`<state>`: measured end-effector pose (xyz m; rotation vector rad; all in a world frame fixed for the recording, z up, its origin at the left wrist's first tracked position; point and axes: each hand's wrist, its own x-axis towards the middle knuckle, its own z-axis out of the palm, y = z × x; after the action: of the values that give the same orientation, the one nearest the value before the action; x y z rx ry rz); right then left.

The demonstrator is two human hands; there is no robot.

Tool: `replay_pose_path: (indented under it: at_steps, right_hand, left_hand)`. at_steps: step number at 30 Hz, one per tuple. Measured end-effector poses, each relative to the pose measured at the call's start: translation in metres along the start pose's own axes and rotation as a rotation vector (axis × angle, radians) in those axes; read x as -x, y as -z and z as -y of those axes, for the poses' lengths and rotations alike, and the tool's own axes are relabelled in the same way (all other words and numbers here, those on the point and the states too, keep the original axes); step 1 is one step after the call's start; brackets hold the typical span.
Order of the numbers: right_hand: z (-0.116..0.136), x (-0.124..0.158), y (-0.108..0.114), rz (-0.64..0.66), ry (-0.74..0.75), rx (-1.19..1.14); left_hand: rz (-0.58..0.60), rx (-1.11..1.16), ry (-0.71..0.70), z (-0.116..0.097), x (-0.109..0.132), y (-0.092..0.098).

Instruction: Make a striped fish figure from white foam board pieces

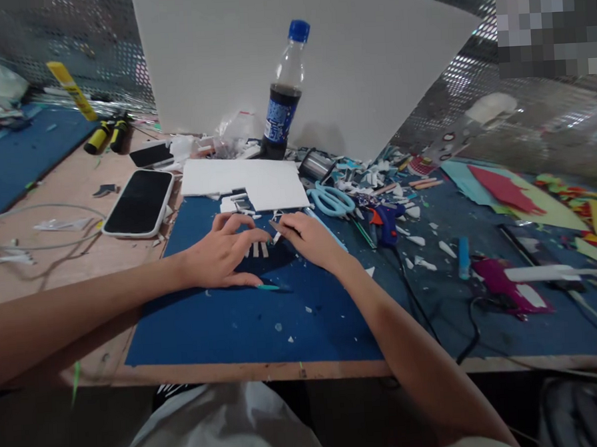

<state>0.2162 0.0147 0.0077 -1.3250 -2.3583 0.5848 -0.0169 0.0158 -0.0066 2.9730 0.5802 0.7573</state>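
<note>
My left hand [225,254] rests on the blue cutting mat [243,320], its fingers curled down over several small white foam strips [260,250]. My right hand [309,238] is closed around a thin tool [277,232], apparently a craft knife, whose tip meets the strips beside my left fingertips. A white foam sheet [246,179] lies just beyond both hands. A large white foam board [290,64] stands upright behind it.
A phone [140,202] lies left of the mat. A cola bottle [284,91] stands at the back, with light-blue scissors [330,200] and a blue glue gun [386,222] to the right. Foam scraps, coloured paper [517,195] and cables litter the right side.
</note>
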Motion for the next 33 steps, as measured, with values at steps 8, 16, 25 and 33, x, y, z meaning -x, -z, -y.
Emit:
replay_pose_path:
  at_steps: [8,16,25,33]
  right_hand:
    - [-0.004,0.001,0.005,-0.158,-0.104,-0.100]
    - [-0.007,0.014,0.015,-0.097,-0.110,-0.192]
    - [-0.008,0.010,0.009,-0.103,-0.087,-0.217]
    - [-0.008,0.012,0.009,-0.093,-0.085,-0.238]
  left_hand:
    - [0.051,0.013,0.048,0.001,0.000,-0.002]
    - [-0.020,0.114,0.242,0.002,0.001,-0.004]
    - [0.074,0.127,0.390,-0.002,-0.008,-0.008]
    - [0.077,0.152,0.394,-0.002,-0.003,-0.006]
